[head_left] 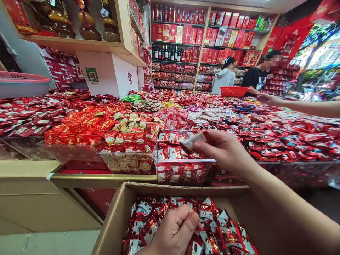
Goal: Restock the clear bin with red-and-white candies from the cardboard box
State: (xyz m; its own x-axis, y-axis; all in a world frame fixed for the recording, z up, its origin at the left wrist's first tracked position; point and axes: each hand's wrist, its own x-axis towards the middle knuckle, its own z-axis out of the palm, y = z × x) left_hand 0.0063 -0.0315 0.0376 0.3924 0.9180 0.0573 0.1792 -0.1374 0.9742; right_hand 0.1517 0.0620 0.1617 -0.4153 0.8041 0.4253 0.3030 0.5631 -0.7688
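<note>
Right hand (217, 145), fingers pinching one packet (195, 139) at right edge of one bin (183, 161); left hand (176, 228), fingers curled, hold unclear, in one box (113, 219).

Head view: forward and down, carton (114, 220) close.

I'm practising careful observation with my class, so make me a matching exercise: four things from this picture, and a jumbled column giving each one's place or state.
Column one
1. Left hand
2. Right hand
3. Green-framed QR code
4. Red container

Column two
A. Holding a small packet
B. Near the person in black
C. On a white panel
D. Inside the cardboard box

Pairs: 1-D, 2-A, 3-C, 4-B
</note>
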